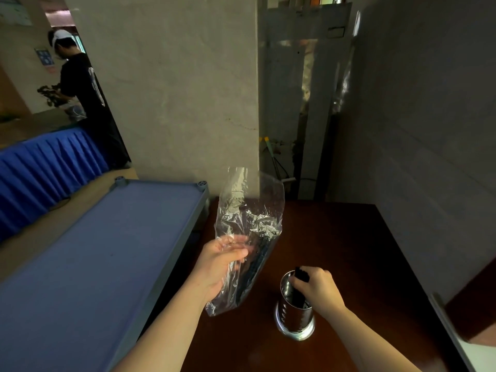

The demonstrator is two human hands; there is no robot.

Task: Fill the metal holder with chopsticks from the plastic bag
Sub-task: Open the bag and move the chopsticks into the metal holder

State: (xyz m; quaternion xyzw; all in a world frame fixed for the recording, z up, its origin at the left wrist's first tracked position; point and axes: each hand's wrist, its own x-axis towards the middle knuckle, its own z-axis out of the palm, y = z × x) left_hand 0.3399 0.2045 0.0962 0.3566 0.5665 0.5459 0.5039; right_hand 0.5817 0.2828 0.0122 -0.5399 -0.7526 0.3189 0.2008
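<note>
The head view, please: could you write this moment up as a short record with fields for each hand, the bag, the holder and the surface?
left hand: the left hand grips the plastic bag, holding it up off the table
right hand: the right hand grips a bundle of dark chopsticks, lowering them into the metal holder
plastic bag: clear, crumpled, dark chopsticks still inside
metal holder: upright, perforated, on a round base
surface: dark wooden table
</note>
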